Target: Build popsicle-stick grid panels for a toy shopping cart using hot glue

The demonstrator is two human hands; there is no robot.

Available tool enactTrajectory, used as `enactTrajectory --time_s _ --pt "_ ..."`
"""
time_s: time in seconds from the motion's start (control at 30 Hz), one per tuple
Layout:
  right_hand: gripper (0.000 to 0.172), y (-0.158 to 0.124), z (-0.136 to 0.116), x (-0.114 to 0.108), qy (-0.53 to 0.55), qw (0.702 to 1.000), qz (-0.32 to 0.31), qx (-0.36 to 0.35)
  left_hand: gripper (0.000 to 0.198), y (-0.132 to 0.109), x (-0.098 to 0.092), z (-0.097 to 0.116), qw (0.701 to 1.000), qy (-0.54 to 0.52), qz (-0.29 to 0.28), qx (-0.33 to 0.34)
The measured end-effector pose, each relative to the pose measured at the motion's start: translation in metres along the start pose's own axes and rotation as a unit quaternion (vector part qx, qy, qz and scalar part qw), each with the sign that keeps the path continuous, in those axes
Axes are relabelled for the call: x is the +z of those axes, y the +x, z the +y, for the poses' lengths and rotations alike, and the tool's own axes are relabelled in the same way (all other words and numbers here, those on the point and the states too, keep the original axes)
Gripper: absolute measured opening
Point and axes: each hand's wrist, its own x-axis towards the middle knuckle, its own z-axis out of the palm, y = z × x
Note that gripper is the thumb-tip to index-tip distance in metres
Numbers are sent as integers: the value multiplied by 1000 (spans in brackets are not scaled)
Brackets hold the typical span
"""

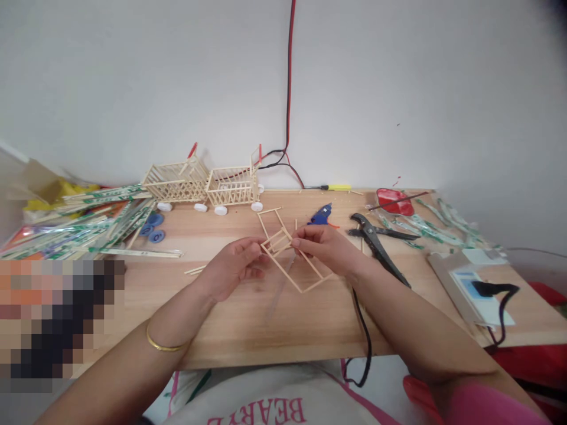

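Observation:
Both of my hands hold a small frame of thin wooden sticks just above the wooden table. My left hand pinches its left corner with closed fingers. At the frame's upper right side, my right hand grips it with the fingers pressed together. The frame is tilted, with short rungs near its top end. A second open stick rectangle lies flat just behind it.
Two stick-built carts with white wheels stand at the back. Packets of chopsticks pile at the left with blue caps. A blue glue gun, black pliers, a yellow screwdriver and a red dish lie right.

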Motion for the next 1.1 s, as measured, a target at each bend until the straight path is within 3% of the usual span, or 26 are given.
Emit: enactTrajectory --time_s 0.1,0.27,0.7,0.83,1.1 --pt "29 0 -2 2 4 1000 6 -5 36 -1 4 -1 998 52 -15 -21" --pt "27 -2 -4 5 7 1000 -4 -12 23 -2 9 -3 999 32 3 -18" --pt "35 0 4 6 93 995 -45 -3 18 1 4 -4 998 19 52 7" --pt "28 -1 0 6 47 996 -70 -9 20 1 2 -1 999 -33 38 -4" --pt "21 1 2 2 83 996 0 -40 50 4 -4 8 991 -122 45 -36"
